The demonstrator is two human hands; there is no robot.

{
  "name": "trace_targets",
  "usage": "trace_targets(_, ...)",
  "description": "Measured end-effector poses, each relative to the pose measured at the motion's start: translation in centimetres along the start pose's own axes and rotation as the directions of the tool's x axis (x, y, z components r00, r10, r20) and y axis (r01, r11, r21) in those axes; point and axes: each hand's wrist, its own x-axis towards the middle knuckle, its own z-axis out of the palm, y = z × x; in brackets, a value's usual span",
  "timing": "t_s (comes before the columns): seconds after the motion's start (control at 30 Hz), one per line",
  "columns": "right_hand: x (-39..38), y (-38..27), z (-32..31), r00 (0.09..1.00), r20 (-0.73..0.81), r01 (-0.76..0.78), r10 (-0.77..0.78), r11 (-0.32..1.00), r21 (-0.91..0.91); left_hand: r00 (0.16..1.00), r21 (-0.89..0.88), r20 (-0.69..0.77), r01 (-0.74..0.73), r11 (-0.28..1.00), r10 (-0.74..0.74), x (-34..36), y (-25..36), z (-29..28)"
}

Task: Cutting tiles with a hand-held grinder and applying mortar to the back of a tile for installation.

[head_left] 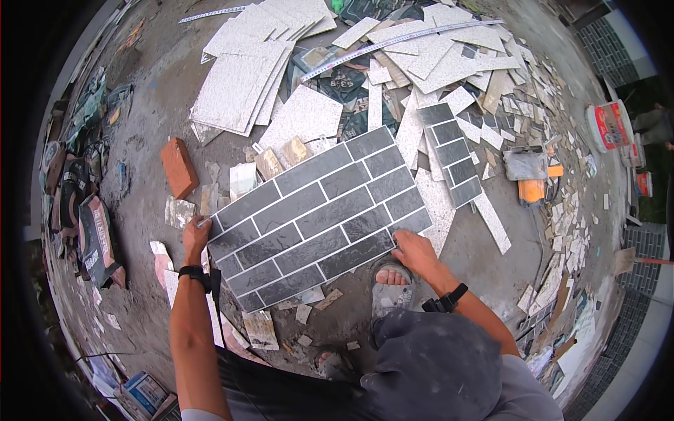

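A large dark grey brick-pattern tile [312, 214] with white lines lies slanted across the middle, held by both hands. My left hand [196, 240] grips its left edge, fingers closed on it. My right hand [414, 252] is closed on its lower right edge, beside my sandalled foot [390, 288]. Just right of the tile, a narrower strip of the same pattern [449, 154] lies on pale cut pieces. An orange brick [178, 167] lies left of the tile. An orange and grey power tool [531, 184] sits on the right.
Stacked white tiles [239, 88], scattered offcuts [498, 98] and a metal ruler [361, 50] lie beyond on the dusty floor [147, 105]. Torn sacks [91, 238] are at left. Buckets [607, 126] stand at right, near another person's leg [649, 126]. A blue container [144, 393] is at lower left.
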Motion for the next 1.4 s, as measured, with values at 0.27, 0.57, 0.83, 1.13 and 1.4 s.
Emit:
trace_targets(0.27,0.4,0.4,-0.1,0.997,-0.02,0.069,-0.07,0.997,-0.017,0.999,-0.084,-0.017,0.044,0.995,-0.045,-0.8,1.0,-0.4)
trace_targets(0.57,0.7,0.6,0.1,0.991,0.005,0.136,-0.136,0.987,-0.09,0.992,-0.066,-0.02,0.121,0.99,-0.122,0.2,-0.4,0.0)
trace_targets(0.83,0.4,1.2,0.4,0.969,-0.017,0.235,-0.246,0.94,-0.247,0.992,-0.038,-0.009,0.128,0.991,-0.128,0.4,-0.4,0.3)
trace_targets(1.13,0.4,1.2,1.0,0.965,-0.064,0.239,-0.254,0.955,-0.178,0.993,0.028,-0.11,0.056,0.998,-0.053,-0.9,0.0,-0.3)
trace_targets(1.4,-0.1,0.8,0.5,0.986,-0.095,0.132,-0.139,0.988,-0.081,0.949,-0.229,-0.072,0.285,0.931,-0.308,-9.0,-2.3,3.5)
